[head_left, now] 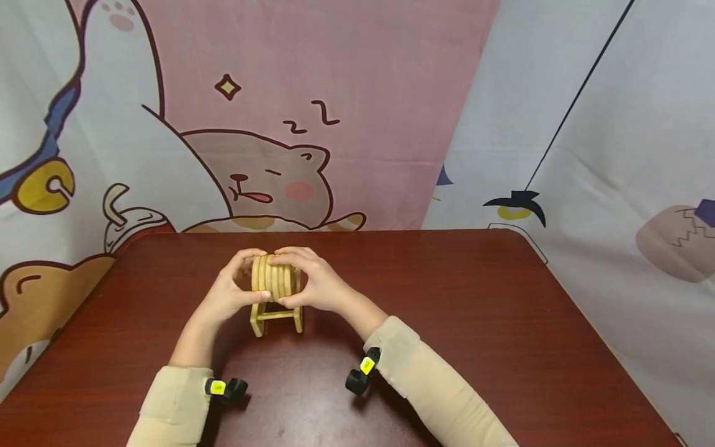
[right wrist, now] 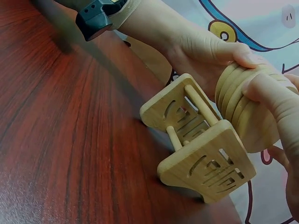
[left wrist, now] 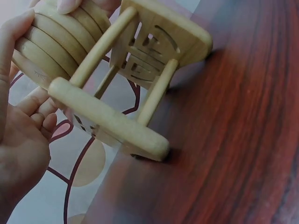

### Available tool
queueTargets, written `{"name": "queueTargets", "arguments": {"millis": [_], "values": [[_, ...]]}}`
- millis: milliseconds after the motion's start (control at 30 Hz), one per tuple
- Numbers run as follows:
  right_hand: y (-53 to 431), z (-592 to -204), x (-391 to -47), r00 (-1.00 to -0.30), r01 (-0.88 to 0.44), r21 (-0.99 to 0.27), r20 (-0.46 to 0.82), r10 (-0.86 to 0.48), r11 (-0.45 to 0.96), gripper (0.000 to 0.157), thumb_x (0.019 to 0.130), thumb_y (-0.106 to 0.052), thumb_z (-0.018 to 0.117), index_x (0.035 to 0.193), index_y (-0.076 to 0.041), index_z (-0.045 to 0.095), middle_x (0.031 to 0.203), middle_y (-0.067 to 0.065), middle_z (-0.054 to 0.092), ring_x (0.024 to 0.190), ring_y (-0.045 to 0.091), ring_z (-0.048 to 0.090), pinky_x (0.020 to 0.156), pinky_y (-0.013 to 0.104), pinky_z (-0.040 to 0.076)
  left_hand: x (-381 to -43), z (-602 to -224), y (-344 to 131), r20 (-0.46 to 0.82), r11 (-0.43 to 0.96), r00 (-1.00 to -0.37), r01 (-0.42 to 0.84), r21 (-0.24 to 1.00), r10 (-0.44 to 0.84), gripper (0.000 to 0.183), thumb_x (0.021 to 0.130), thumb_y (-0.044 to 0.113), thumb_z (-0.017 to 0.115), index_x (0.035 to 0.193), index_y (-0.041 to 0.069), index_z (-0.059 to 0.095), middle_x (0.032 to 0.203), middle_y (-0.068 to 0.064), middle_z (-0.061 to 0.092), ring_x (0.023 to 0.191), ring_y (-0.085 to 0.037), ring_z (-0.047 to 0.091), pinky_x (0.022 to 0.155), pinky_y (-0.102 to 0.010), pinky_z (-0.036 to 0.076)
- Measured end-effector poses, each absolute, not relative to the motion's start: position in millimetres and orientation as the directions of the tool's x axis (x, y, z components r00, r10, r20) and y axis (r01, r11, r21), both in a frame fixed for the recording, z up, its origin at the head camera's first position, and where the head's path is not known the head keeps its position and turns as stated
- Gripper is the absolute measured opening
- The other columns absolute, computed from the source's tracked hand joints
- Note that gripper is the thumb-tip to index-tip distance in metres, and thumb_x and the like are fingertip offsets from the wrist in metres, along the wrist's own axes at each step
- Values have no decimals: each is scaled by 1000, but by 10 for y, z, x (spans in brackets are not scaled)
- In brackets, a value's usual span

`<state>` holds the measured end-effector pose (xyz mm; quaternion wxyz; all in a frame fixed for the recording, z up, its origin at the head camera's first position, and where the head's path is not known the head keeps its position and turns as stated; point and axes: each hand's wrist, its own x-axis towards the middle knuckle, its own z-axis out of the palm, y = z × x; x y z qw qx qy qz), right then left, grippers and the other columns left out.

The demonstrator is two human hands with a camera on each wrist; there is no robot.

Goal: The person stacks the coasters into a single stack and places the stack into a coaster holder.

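Observation:
Several round wooden coasters (head_left: 272, 277) stand on edge, pressed together in a row. The left hand (head_left: 223, 293) grips the row from the left, thumb in front and fingers over the far side. From the right, the right hand (head_left: 323, 283) holds the same row, its thumb (right wrist: 261, 88) lying over the coasters' edges. Right at the coasters' underside is a wooden coaster holder (head_left: 279, 315), upright on the table. Its two cut-out side panels (right wrist: 210, 163) are joined by round rods (left wrist: 105, 46). The hands partly cover the coasters.
The dark red-brown wooden table (head_left: 447, 323) extends around the holder. Behind it hangs a cartoon-printed cloth (head_left: 385, 112), close to the table's far edge. A small black camera (head_left: 360, 379) is strapped at the right wrist, another (head_left: 234, 390) at the left.

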<state>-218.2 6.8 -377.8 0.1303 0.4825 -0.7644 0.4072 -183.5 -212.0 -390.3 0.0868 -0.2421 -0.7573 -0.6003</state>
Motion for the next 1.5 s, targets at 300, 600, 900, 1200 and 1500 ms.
{"name": "queueTargets", "arguments": {"millis": [300,600,900,1200,1500], "values": [[51,-3837,-2165,-533,-820,-526,560,-634,225,67,63,-18,88,124,-12,62,131,4,55,120,17,45,98,30,36,-1848,-3992,-2166,398,165,-873,452,877,282,70,69,-12,77,131,3,45,113,4,61,95,-21,52,81,-40,39],[28,-3886,-2174,-539,-815,-535,554,-635,225,66,64,-18,88,124,-12,62,131,3,55,120,17,45,98,29,36,-1850,-4028,-2177,395,163,-872,451,877,288,70,71,-12,76,131,0,44,113,5,60,91,-21,52,75,-36,43],[37,-3938,-2166,-542,-815,-531,555,-631,232,65,64,-18,88,124,-12,62,129,4,56,120,18,46,99,29,35,-1871,-4087,-2175,377,114,-869,430,895,320,69,71,-14,74,130,0,43,114,-1,58,91,-21,55,67,-33,51],[32,-3990,-2166,-538,-819,-527,565,-626,228,66,64,-19,88,124,-13,62,129,3,56,120,18,46,98,30,36,-1877,-4119,-2173,390,96,-857,443,891,337,68,72,-15,73,130,-1,41,117,0,57,94,-20,57,70,-33,52],[35,-4017,-2162,-541,-816,-532,565,-623,226,65,64,-18,88,123,-12,62,129,3,56,120,18,46,99,30,36,-1894,-4163,-2174,396,76,-847,449,890,355,67,72,-16,73,130,-1,41,117,-3,56,91,-24,58,67,-35,52]]}}
